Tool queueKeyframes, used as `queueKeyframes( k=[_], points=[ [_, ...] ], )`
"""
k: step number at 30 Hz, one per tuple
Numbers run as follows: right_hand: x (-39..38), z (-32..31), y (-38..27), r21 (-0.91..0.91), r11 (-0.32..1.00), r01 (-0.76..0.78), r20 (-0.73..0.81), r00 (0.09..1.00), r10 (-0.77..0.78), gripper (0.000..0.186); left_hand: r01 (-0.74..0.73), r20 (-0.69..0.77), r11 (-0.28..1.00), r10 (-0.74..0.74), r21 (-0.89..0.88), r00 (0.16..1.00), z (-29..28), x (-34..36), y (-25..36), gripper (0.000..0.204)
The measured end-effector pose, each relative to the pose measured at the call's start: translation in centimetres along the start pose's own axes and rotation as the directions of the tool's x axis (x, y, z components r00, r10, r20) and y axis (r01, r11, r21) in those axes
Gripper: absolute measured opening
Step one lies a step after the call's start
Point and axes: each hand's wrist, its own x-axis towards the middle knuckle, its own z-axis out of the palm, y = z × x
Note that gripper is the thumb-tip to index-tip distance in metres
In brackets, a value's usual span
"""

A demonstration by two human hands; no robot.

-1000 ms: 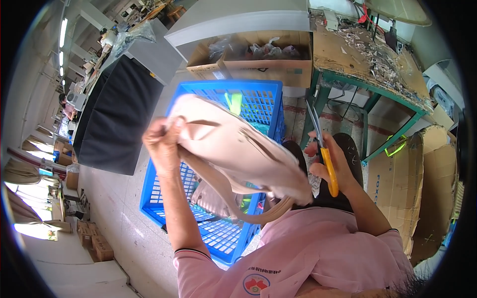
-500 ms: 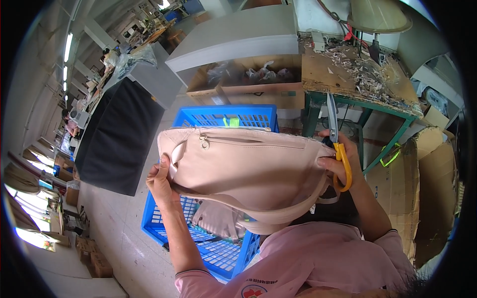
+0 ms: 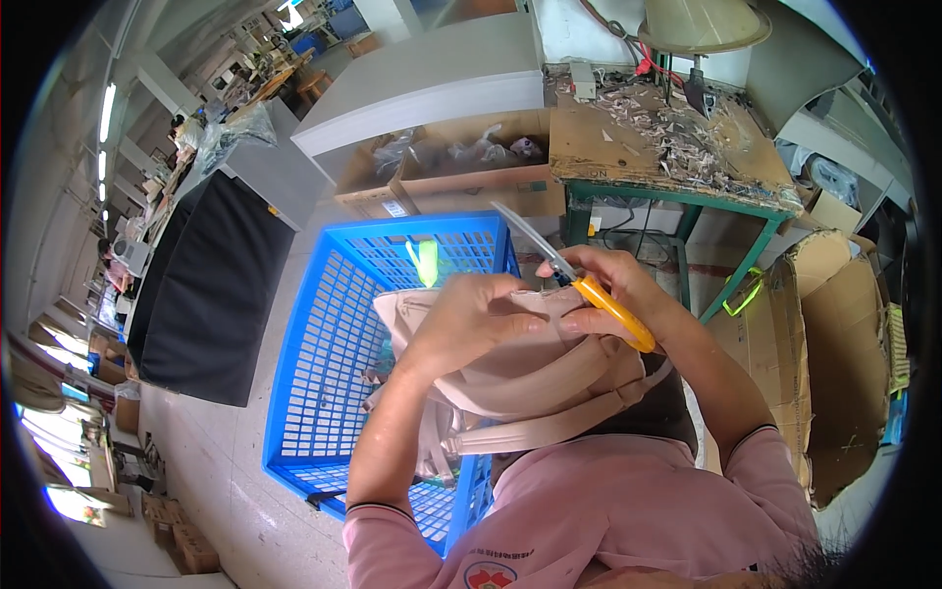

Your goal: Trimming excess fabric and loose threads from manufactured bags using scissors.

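Observation:
Up against my chest is a pale pink bag (image 3: 510, 378) with a wide strap (image 3: 549, 432) hanging across its front. My left hand (image 3: 471, 324) pinches the bag's upper edge between thumb and fingers. Close to its right, my right hand (image 3: 623, 285) grips the same edge while holding scissors (image 3: 601, 298) with yellow handles. Their blades point up and to the left, away from the fabric, and look closed. Fingers partly hide the pinched edge.
Below the bag stands a blue plastic crate (image 3: 412, 226) with more pink pieces inside and a bright green tag on it. A scrap-strewn table (image 3: 608, 157) with green legs is ahead right. Open cardboard boxes (image 3: 775, 353) stand right; a black-covered block (image 3: 211, 294) is left.
My left hand has moved right, from the bag's far left side to near my right hand. The bag has bunched and turned, its zipper no longer showing. The scissors have tilted left.

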Motion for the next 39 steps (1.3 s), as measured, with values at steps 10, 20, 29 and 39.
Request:
queueKeyframes(
  k=[10, 20, 29, 39],
  points=[
    [-5.4, -4.0, 0.1, -0.701, 0.713, 0.021, -0.129, 0.979, -0.156, 0.066, -0.056, -0.173, 0.953, 0.003, -0.298, 0.985, 2.9, 0.8, -3.9, 0.015],
    [-6.1, -3.0, 0.3, -0.921, 0.38, 0.082, 0.022, 0.987, -0.159, 0.051, -0.043, -0.187, 0.953, -0.014, -0.299, 0.982, 3.5, 0.7, -3.5, 0.012],
    [-5.9, -3.3, -0.2, -0.949, 0.302, 0.092, 0.069, 0.994, -0.088, 0.053, -0.117, -0.245, 0.958, 0.052, -0.262, 0.968, 4.5, 0.4, -4.0, 0.01],
    [-5.9, -4.3, 0.7, -0.933, 0.323, 0.16, 0.143, 0.987, -0.076, 0.047, -0.141, -0.276, 0.96, 0.071, -0.243, 0.959, 5.0, 0.5, -4.0, 0.009]
  ],
)
